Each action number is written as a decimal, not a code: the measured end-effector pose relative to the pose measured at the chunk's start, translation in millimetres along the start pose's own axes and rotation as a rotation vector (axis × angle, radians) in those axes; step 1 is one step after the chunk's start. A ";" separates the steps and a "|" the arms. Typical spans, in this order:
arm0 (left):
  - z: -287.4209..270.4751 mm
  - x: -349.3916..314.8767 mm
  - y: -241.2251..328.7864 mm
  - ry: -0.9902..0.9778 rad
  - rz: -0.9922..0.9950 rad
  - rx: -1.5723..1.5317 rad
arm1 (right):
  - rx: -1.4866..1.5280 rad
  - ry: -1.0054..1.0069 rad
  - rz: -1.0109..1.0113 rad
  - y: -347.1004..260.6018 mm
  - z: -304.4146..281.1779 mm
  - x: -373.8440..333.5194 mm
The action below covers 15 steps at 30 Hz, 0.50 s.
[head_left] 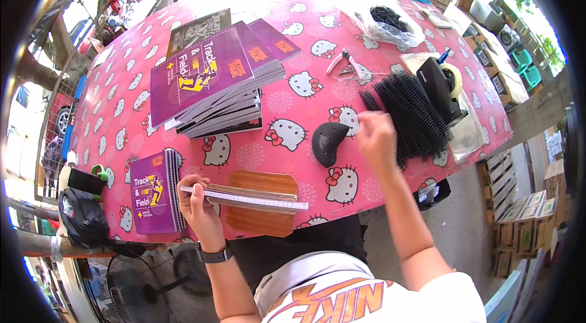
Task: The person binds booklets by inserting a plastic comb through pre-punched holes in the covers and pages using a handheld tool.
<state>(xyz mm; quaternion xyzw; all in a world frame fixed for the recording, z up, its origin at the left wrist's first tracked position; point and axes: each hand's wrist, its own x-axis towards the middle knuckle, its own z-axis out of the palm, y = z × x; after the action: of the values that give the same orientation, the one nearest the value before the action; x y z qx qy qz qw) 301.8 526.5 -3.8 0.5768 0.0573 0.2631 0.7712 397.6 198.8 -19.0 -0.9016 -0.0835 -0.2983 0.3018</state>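
My left hand (pixel 198 204) is closed around one end of a thin notebook block (pixel 256 199), held edge-up with a row of small marks along its pale edge. Under it lies a brown wooden board (pixel 262 224) at the table's near edge. My right hand (pixel 376 137) hovers by the left side of a heap of black spiral binding coils (pixel 412 115). Its fingers are curled together and slightly blurred; what they hold cannot be made out. Between the hands sits a black half-round piece (pixel 329 143). Left of my left hand lies a small stack of purple spiral notebooks (pixel 154 195).
Farther back rise stacked purple notebooks (pixel 201 79). Pink-handled pliers (pixel 347 66) lie near the coils. A black tape dispenser (pixel 436 88) stands at the right, with a plastic bag of black material (pixel 387 24) beyond. A black bag (pixel 83 216) hangs by the left edge; fans (pixel 146 289) stand below.
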 end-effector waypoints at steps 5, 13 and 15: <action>12.4 -1.7 7.6 0.101 -0.056 -0.081 | -0.280 -0.143 0.148 74.0 -7.7 2.1; 23.2 -19.8 22.4 0.186 0.351 0.642 | 0.012 -0.086 0.299 48.6 -41.5 17.8; 35.2 -44.3 34.1 0.015 0.692 1.022 | 0.123 -0.154 0.260 0.5 -58.8 15.8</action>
<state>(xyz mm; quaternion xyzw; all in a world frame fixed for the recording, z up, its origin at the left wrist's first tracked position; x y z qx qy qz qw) 266.1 482.0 29.6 0.8566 -0.0087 0.4414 0.2669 381.8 163.0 27.7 -0.9049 -0.0072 -0.1811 0.3850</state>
